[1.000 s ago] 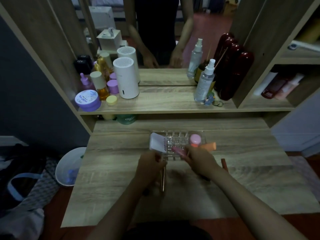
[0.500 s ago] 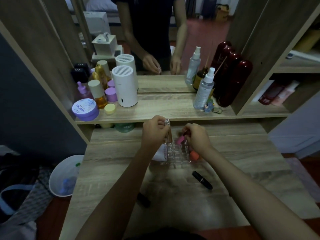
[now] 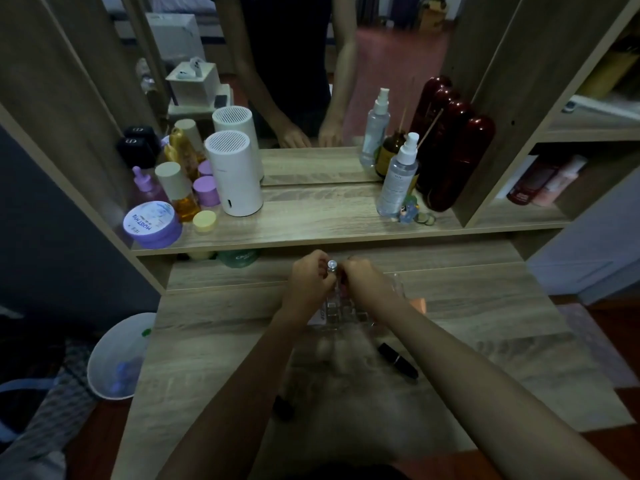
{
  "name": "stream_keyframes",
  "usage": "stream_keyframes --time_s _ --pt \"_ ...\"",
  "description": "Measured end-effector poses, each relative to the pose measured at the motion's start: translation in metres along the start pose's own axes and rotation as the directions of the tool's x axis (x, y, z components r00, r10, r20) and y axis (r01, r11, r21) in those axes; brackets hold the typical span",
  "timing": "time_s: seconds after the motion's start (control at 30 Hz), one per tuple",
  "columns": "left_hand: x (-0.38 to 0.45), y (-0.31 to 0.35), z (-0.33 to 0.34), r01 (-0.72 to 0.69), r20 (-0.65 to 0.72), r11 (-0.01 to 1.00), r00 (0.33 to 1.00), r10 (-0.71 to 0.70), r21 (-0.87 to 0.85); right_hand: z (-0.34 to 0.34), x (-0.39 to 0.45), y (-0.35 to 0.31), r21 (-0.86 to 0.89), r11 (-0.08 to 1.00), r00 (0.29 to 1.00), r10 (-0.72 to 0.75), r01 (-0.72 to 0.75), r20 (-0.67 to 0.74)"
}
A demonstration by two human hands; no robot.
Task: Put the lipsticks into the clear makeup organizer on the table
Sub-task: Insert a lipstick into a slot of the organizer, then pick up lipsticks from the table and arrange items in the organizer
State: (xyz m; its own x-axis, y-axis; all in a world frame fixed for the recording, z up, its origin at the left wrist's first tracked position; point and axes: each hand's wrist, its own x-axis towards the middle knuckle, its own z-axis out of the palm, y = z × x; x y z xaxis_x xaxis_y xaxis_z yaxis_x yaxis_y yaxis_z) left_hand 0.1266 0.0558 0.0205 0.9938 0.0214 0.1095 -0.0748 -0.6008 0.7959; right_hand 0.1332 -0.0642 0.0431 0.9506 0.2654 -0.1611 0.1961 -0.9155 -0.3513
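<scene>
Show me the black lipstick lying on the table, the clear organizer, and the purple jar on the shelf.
black lipstick point(image 3: 397, 360): head view, middle of its barrel.
clear organizer point(image 3: 341, 315): head view, front compartments between the forearms.
purple jar point(image 3: 152, 224): head view, its lid.

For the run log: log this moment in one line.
left hand: holds silver-capped lipstick | right hand: at clear organizer | black lipstick: on table
</scene>
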Motion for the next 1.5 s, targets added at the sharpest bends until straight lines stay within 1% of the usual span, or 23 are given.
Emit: stream_keyframes --time_s 0.13,0.27,0.4,0.47,0.53,0.57,0.63,0.7,0.77,0.83,0.9,0.97,1.07,1.13,1.17,1.2,1.23,1.27,1.3,1.33,1.37,1.43,1.5 --pt "0.001 0.000 0.003 -0.017 0.011 0.999 1.000 0.017 0.032 0.001 -0.002 0.007 0.007 1.000 1.000 0.001 -0.001 0.003" --pt "0.000 -0.002 0.001 -0.036 -0.002 0.999 0.999 0.036 0.030 -0.003 -0.005 0.010 0.086 0.996 0.999 -0.028 0.029 -0.016" --pt "-0.001 -0.004 -0.006 -0.038 0.006 0.999 0.999 0.038 -0.016 -0.019 -0.018 0.038 0.132 0.989 0.979 -0.039 0.066 -0.198" --pt "-0.003 -0.008 -0.014 -0.021 0.009 0.999 1.000 0.022 -0.027 -0.030 -0.032 0.062 0.176 0.984 0.952 0.038 0.017 -0.303" --pt "-0.006 -0.013 -0.024 0.004 -0.039 1.000 0.999 -0.005 -0.019 -0.038 -0.048 0.090 0.189 0.977 0.921 0.160 -0.097 -0.355" --pt "-0.009 -0.016 -0.029 0.018 -0.072 1.000 0.997 -0.019 -0.014 -0.040 -0.057 0.104 0.182 0.970 0.914 0.218 -0.164 -0.341" --pt "-0.019 -0.025 -0.035 0.051 -0.118 0.999 0.992 -0.048 0.019 -0.035 -0.072 0.127 0.156 0.943 0.919 0.324 -0.294 -0.225" --pt "-0.034 -0.037 -0.040 0.084 -0.115 0.995 0.990 -0.078 0.048 -0.019 -0.089 0.138 0.134 0.900 0.903 0.425 -0.414 -0.062" --pt "-0.052 -0.050 -0.044 0.094 -0.076 0.994 0.993 -0.089 0.058 0.001 -0.105 0.142 0.128 0.849 0.858 0.513 -0.513 0.029" --pt "-0.069 -0.060 -0.046 0.100 -0.028 0.990 0.995 -0.098 0.096 0.018 -0.121 0.142 0.131 0.825 0.834 0.550 -0.550 0.043" --pt "-0.083 -0.068 -0.047 0.120 0.034 0.984 0.992 -0.125 0.131 0.029 -0.132 0.139 0.164 0.826 0.842 0.537 -0.539 0.062" --pt "-0.095 -0.074 -0.046 0.143 0.078 0.979 0.985 -0.155 0.146 0.036 -0.138 0.137 0.205 0.821 0.843 0.537 -0.533 0.041" --pt "-0.111 -0.079 -0.043 0.141 0.079 0.981 0.985 -0.152 0.134 0.038 -0.142 0.136 0.209 0.803 0.821 0.571 -0.558 -0.001" --pt "-0.120 -0.079 -0.041 0.145 0.065 0.983 0.986 -0.153 0.110 0.037 -0.145 0.136 0.224 0.783 0.806 0.591 -0.580 0.021" --pt "-0.123 -0.079 -0.040 0.153 0.060 0.983 0.985 -0.160 0.106 0.037 -0.147 0.135 0.271 0.754 0.791 0.610 -0.598 0.047" --pt "-0.125 -0.079 -0.040 0.158 0.057 0.981 0.985 -0.165 0.109 0.036 -0.148 0.133 0.371 0.692 0.765 0.639 -0.619 0.082" --pt "-0.127 -0.079 -0.040 0.160 0.052 0.981 0.985 -0.167 0.113 0.033 -0.151 0.130 0.522 0.585 0.737 0.663 -0.621 0.133" --pt "-0.128 -0.080 -0.040 0.159 0.045 0.981 0.985 -0.165 0.112 0.030 -0.153 0.127 0.682 0.440 0.723 0.664 -0.584 0.191" --pt "-0.129 -0.081 -0.040 0.156 0.038 0.982 0.986 -0.161 0.109 0.027 -0.156 0.124 0.810 0.278 0.729 0.639 -0.516 0.244" --pt "-0.129 -0.081 -0.041 0.154 0.034 0.982 0.987 -0.158 0.108 0.023 -0.158 0.122 0.873 0.152 0.740 0.609 -0.463 0.286" --pt "-0.129 -0.082 -0.041 0.155 0.033 0.982 0.987 -0.159 0.107 0.019 -0.160 0.120 0.890 0.086 0.749 0.580 -0.448 0.321" --pt "-0.130 -0.083 -0.042 0.165 0.032 0.981 0.985 -0.169 0.100 0.012 -0.165 0.114 0.886 0.064 0.762 0.542 -0.459 0.356" --pt "-0.131 -0.083 -0.042 0.174 0.028 0.981 0.984 -0.177 0.090 0.010 -0.166 0.112 0.891 0.065 0.758 0.555 -0.449 0.342"
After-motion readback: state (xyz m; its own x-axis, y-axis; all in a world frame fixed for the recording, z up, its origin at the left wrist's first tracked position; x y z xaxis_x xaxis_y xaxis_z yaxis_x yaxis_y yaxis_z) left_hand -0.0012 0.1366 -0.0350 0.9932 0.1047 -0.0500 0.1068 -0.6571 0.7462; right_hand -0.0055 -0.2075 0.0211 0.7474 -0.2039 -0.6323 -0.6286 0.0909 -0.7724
